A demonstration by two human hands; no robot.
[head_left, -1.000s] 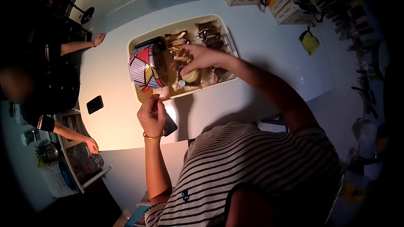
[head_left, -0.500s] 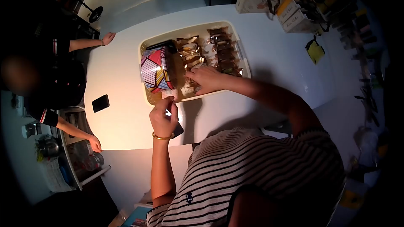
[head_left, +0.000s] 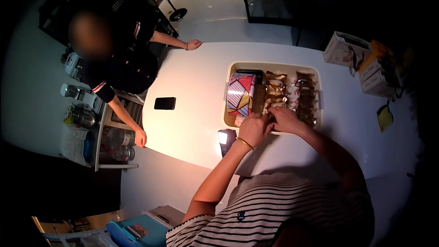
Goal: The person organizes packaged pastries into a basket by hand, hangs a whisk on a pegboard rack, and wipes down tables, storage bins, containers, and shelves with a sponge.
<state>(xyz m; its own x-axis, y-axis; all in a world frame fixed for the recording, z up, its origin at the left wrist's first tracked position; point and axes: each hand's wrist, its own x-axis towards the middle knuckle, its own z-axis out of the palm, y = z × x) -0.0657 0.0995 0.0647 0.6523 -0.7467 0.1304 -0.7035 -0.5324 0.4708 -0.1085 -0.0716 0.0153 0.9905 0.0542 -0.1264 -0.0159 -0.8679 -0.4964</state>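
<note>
A cream tray [head_left: 319, 74] holds rows of wrapped packets [head_left: 306, 95] on its right side and a patterned, multicoloured pouch [head_left: 241, 93] on its left. My left hand [head_left: 254, 129], a gold bangle on its wrist, is at the tray's near edge with its fingers bent together; whatever they may hold is hidden. Close beside it, my right hand [head_left: 285, 120] reaches over the near edge by the lower packets, fingers curled, and what is under them cannot be made out. A dark device with a lit screen [head_left: 226, 142] lies just left of my left hand.
Another person [head_left: 123, 66] stands at the table's left side, both hands at its edge. A black phone [head_left: 165, 103] lies on the white table [head_left: 192, 82]. Boxes [head_left: 346, 51] and a yellow-green item [head_left: 384, 118] are at the right. Jars [head_left: 120, 153] sit on a lower-left shelf.
The view has swung left, so the tray appears farther right. My left hand has come over beside my right hand. The round pale item earlier near my right hand no longer shows.
</note>
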